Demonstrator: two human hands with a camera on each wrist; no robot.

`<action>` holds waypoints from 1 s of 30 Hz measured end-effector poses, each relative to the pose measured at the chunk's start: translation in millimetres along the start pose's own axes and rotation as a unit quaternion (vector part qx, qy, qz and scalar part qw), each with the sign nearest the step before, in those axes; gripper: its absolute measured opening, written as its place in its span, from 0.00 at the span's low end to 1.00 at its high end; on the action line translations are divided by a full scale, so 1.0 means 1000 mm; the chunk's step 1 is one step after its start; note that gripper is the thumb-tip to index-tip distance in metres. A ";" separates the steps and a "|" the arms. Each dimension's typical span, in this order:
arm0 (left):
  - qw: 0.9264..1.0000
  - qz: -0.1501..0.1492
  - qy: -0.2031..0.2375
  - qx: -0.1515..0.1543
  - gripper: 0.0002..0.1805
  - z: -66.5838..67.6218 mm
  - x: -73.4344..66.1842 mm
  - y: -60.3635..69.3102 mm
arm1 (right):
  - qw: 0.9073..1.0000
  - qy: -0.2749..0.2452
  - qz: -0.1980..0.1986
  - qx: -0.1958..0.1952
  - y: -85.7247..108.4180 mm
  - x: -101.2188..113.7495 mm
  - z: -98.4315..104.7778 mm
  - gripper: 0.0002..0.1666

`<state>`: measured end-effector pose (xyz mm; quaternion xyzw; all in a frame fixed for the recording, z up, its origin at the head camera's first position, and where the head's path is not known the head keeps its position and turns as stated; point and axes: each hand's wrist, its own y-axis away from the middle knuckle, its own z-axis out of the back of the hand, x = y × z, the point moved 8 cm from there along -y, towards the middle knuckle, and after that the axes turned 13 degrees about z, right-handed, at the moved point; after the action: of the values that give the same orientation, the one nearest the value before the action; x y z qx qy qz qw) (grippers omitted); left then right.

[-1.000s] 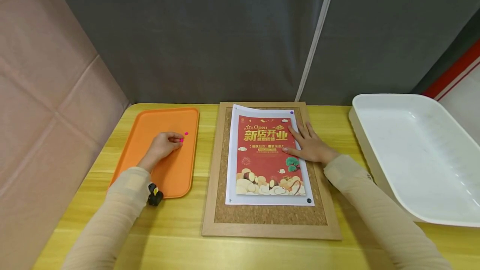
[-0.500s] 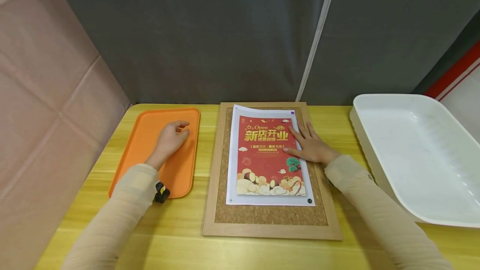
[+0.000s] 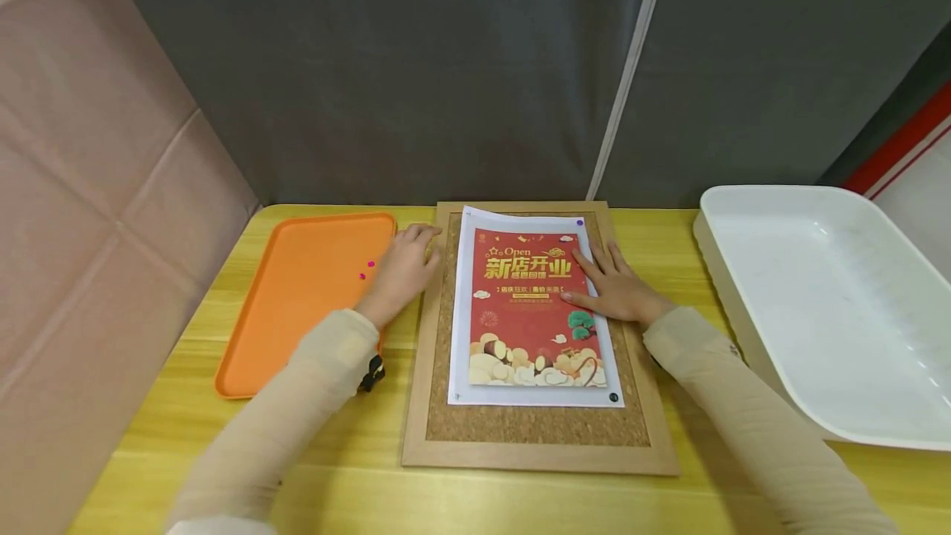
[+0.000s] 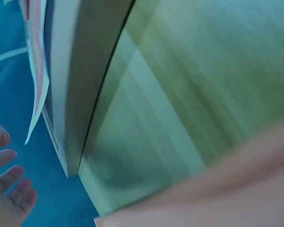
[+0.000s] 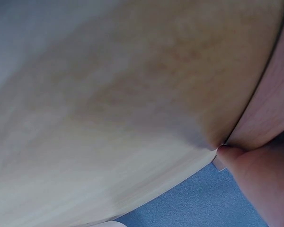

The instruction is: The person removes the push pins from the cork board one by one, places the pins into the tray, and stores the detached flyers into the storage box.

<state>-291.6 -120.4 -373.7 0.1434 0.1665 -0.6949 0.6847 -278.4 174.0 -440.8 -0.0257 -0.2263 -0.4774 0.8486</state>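
My left hand [image 3: 401, 275] is over the gap between the orange tray [image 3: 297, 304] and the cork board [image 3: 535, 428], fingertips near the board's left frame. In the left wrist view the fingers of that hand [image 4: 12, 189] are loosely bent, thumb and index tips close together. Whether a small pin sits between them does not show. A red poster on white paper [image 3: 520, 337] lies on the board, its top-left corner lifted. My right hand [image 3: 624, 295] is spread flat on its right side and the frame. Two pink pins [image 3: 367, 269] lie in the tray.
A purple pin [image 3: 579, 223] is at the poster's top-right corner, a black one [image 3: 613, 397] at its bottom-right. A large white tub [image 3: 825, 295] stands right of the board. A grey curtain [image 3: 416, 64] rises behind the wooden table [image 3: 334, 477].
My left hand has moved from the pink pins in the tray rightward and away to the board's left edge, uncovering both pins. My right hand has stayed in place on the poster.
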 end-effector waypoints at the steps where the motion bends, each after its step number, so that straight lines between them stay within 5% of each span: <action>1: 1.000 -0.007 -0.009 0.001 0.22 -0.003 -0.003 0.000 | 1.000 0.000 0.000 0.000 0.000 0.000 0.000 0.57; 10: 0.994 -0.057 -0.078 0.053 0.27 -0.034 -0.016 0.000 | 1.000 -0.003 -0.001 0.000 -0.001 0.001 0.000 0.57; 18: 0.977 -0.068 -0.157 0.127 0.34 -0.057 -0.010 0.006 | 1.000 -0.003 -0.001 0.003 0.000 0.002 0.001 0.57; 30: 0.974 -0.045 -0.155 0.160 0.35 -0.072 0.005 0.011 | 1.000 -0.013 0.009 0.001 0.000 0.007 0.001 0.56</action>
<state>-282.3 -94.1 -441.2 0.1341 -0.0491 -0.7562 0.6385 -276.1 168.8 -436.8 -0.0327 -0.2373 -0.4694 0.8499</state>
